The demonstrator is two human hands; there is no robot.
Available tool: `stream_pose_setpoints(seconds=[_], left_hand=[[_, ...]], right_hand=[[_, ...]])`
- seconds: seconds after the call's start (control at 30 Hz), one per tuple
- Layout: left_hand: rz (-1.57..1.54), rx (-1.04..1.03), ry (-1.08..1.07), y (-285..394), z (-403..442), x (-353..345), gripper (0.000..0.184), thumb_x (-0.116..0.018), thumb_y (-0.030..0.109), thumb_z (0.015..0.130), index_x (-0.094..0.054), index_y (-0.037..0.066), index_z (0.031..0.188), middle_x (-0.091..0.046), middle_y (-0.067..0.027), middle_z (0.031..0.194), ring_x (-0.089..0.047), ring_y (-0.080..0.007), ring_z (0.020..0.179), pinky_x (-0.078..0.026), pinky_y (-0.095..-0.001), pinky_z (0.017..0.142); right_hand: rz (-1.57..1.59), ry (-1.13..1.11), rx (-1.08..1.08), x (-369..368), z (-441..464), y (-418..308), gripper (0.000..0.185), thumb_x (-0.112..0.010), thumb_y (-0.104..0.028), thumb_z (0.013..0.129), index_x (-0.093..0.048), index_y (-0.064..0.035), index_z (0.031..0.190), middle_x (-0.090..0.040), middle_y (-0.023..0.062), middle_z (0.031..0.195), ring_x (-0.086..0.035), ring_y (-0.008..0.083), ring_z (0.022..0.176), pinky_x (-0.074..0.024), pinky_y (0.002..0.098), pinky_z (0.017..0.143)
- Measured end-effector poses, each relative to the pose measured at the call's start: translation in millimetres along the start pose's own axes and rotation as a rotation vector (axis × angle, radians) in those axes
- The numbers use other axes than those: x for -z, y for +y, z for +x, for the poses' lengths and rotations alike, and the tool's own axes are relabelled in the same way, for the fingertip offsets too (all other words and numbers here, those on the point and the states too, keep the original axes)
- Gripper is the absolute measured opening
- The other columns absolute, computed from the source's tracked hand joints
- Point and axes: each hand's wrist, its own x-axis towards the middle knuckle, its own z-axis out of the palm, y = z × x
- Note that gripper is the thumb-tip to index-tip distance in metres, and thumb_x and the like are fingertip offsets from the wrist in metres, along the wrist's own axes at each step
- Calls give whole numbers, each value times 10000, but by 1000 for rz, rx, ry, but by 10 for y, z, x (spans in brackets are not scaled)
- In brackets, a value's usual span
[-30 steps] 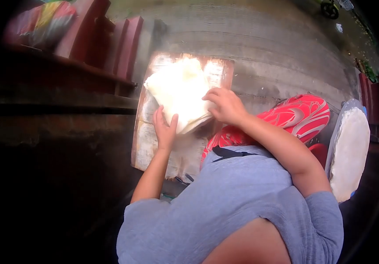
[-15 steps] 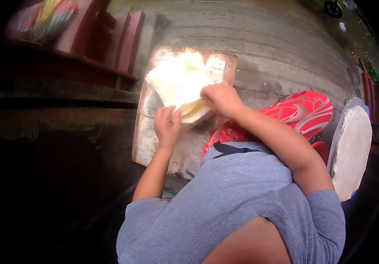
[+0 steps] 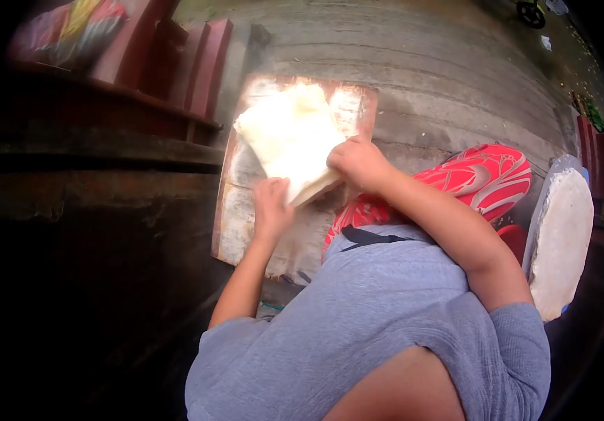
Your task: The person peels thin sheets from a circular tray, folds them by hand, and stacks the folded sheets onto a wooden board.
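A pale, folded sheet of dough point(image 3: 291, 133), bright in the light, lies on a worn wooden board point(image 3: 235, 228) whitened as if with flour. My left hand point(image 3: 272, 203) has its fingers and thumb closed on the dough's near left corner. At the near right edge, my right hand point(image 3: 358, 163) pinches the other corner, knuckles up. Between the two hands the near edge shows stacked layers. Fingertips of both hands are partly hidden, and glare washes out the dough's surface.
Red-patterned trouser leg point(image 3: 484, 179) is bent beside the board. To the right stands a thick whitish oval slab point(image 3: 561, 245) on a grey-blue support. Dark red wooden posts point(image 3: 211, 67) and a colourful bag point(image 3: 70, 31) are at upper left. Concrete ground point(image 3: 421, 63) lies beyond.
The near flap, lifted and gaping before, now lies flatter over the layers below. My left hand has shifted slightly down and right; my right hand has come slightly nearer to me.
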Motion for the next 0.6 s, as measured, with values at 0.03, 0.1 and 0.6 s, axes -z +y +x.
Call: stream_pose_setpoints(seconds=[0.03, 0.1, 0.6], left_hand=[[8, 77, -105, 56, -45, 23, 444, -644, 91, 695, -581, 41, 1133, -530, -137, 1168, -437, -367, 1175, -333, -502, 977], [-37, 81, -89, -26, -26, 22, 433, -639, 140, 735, -572, 49, 1153, -505, -134, 1228, -400, -365, 1221, -312, -512, 991], [422, 255, -409, -603, 929, -185, 657, -356, 474, 934, -255, 81, 1449, -152, -86, 1544, -76, -274, 1432, -36, -601, 1094]], right_hand=[[-14, -45, 25, -16, -50, 9, 118, -613, -130, 705, -639, -118, 819, -629, 39, 809, -617, 228, 820, -435, 354, 807], [-33, -91, 51, 2, -97, 9, 163, -617, -126, 698, -638, -114, 858, -625, 42, 840, -613, 228, 841, -430, 348, 820], [5, -233, 112, 95, -313, 26, 464, -633, -211, 794, -549, -152, 1247, -496, 41, 1351, -401, 199, 1304, -297, 398, 1089]])
